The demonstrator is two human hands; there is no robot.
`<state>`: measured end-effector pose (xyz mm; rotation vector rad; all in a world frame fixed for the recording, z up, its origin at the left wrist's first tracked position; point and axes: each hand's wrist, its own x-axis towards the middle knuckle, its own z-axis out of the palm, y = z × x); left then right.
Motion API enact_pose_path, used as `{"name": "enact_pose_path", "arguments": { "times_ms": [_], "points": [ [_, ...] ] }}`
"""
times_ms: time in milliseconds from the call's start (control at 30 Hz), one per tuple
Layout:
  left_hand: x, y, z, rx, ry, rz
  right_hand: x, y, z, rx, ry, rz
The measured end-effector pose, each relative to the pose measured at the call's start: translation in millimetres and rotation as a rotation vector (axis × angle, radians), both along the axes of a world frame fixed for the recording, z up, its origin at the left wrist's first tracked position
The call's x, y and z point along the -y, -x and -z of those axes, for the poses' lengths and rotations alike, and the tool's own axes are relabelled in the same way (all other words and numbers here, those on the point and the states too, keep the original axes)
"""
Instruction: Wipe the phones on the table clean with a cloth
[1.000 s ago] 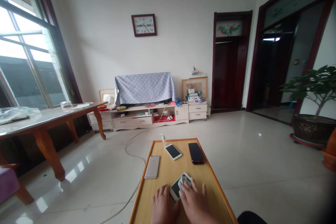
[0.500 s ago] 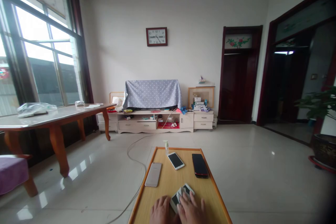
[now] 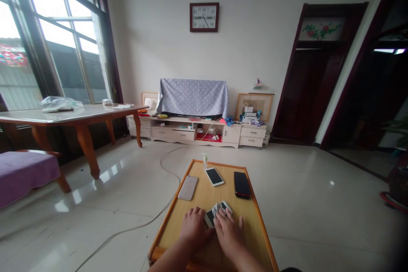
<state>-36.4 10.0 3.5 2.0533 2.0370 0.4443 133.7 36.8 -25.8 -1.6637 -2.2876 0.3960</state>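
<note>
On the small wooden table (image 3: 174,225) a white smartphone (image 3: 209,219) lies at a slant, screen up. My left hand (image 3: 193,227) holds its left edge, fingers bent against the side. My right hand (image 3: 228,231) presses a crumpled white tissue (image 3: 216,208) onto the screen, with its thumb hidden and some fingers spread. Beyond my hands lie a pinkish-gold phone (image 3: 188,188), face down, another white phone (image 3: 214,177), screen up, and a black phone (image 3: 242,185) with a red edge. A clear pump bottle (image 3: 205,162) stands at the table's far edge.
A cable (image 3: 140,226) runs across the tiled floor left of the table. Further left stand a larger wooden table (image 3: 92,122) and a purple-covered seat (image 3: 25,174). A low white cabinet (image 3: 174,136) lines the far wall, with a cloth-covered object (image 3: 194,97) on it.
My view has tilted downward, so the table and hands appear higher and more of my forearms shows. My right hand stays on the tissue over the phone, my left at its edge.
</note>
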Motion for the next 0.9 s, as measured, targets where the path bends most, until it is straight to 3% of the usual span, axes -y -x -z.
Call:
{"name": "enact_pose_path", "arguments": {
  "times_ms": [267,600,900],
  "points": [
    [-29.4,10.9,-11.6,-0.038,-0.051,0.141,-22.1,-3.5,7.7,0.024,-0.007,-0.011],
    [-59.4,25.9,9.1,0.007,-0.032,0.109,-71.8,-4.3,20.7,-0.018,-0.032,-0.102],
    [-71.8,25.6,6.5,0.032,-0.026,0.097,-96.4,-13.6,20.4,-0.029,-0.006,-0.2]
  ]
}}
